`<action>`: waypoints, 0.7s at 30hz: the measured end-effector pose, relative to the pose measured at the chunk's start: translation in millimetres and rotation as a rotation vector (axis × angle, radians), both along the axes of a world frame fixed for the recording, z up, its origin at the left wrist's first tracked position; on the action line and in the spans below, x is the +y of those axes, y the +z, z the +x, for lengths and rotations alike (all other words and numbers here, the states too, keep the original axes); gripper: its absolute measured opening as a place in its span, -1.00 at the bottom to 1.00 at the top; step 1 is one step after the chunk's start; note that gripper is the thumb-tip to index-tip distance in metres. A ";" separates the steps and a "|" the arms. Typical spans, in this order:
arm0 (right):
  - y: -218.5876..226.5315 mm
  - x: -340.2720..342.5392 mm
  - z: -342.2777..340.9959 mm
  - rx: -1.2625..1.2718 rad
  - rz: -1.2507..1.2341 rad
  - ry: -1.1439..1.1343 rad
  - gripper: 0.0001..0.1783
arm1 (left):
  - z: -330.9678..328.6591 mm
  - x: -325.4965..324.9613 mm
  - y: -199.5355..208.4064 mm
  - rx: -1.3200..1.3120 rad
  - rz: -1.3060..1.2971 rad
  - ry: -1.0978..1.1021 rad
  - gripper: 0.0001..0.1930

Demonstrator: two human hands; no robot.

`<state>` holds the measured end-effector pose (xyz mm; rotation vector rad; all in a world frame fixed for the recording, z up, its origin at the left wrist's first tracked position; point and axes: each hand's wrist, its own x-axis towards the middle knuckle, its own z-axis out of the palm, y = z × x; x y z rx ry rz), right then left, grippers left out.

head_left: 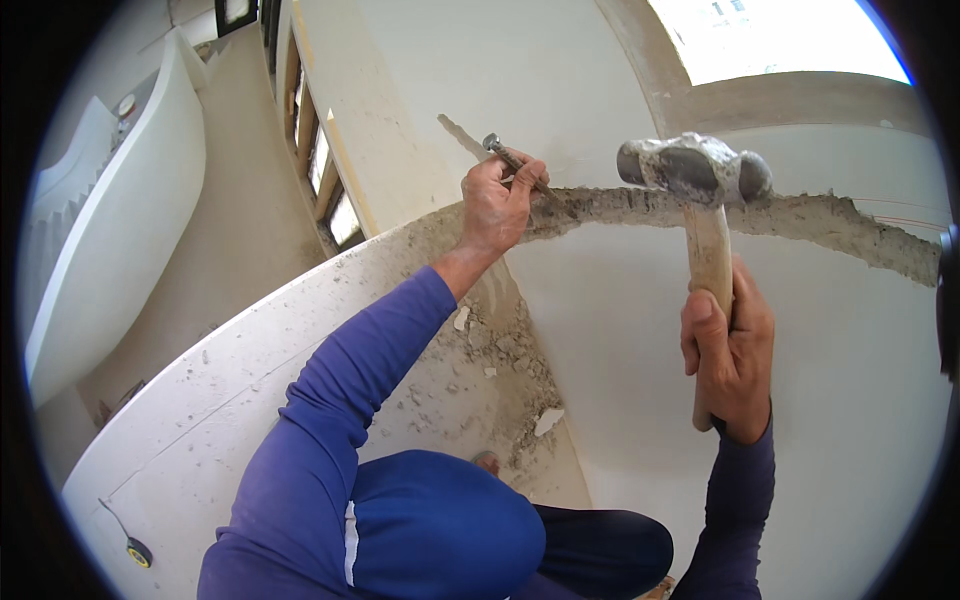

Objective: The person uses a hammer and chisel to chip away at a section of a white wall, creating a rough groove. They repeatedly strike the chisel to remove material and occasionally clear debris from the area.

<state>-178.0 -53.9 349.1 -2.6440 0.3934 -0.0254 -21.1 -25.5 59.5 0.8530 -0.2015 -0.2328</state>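
My left hand is closed around a metal chisel, its struck end up and left. The chisel's lower end points at the left end of a rough groove cut across the white wall; my fingers partly hide that end. In my right hand is a hammer, gripped by its wooden handle with the thumb along it. The hammer's dusty metal head is raised in front of the groove, to the right of the chisel and apart from it.
Broken plaster and rubble lie on the ledge beneath the groove. A small black and yellow object with a cord rests at the lower left. Beyond the ledge's curved edge, a white curved parapet stands lower down. A window opens at upper right.
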 end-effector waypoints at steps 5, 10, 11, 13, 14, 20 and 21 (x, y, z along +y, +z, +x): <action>23.1 14.8 80.7 -0.094 -0.415 0.412 -0.53 | 11.3 4.3 -6.0 -0.010 0.033 -0.014 -0.70; 26.8 41.3 145.8 -0.281 -0.634 0.692 -0.44 | 7.0 -13.1 6.3 0.006 0.013 -0.086 -0.68; 19.2 45.1 155.2 -0.230 -0.629 0.688 -0.44 | 4.6 -13.4 4.8 0.002 0.035 -0.082 -0.68; 7.2 42.0 167.5 -0.049 -0.675 0.706 -0.46 | 1.9 -12.3 1.1 -0.015 0.079 -0.067 -0.67; 1.1 42.5 169.1 0.082 -0.723 0.726 -0.46 | 2.2 -12.4 -2.2 -0.019 0.082 -0.061 -0.66; 16.3 37.6 194.4 -0.066 -1.170 1.236 -0.57 | -5.8 -12.7 -0.7 -0.085 0.156 -0.010 -0.65; 18.2 39.5 195.4 -0.211 -1.174 1.291 -0.59 | -5.9 -10.4 -1.7 -0.092 0.160 -0.008 -0.65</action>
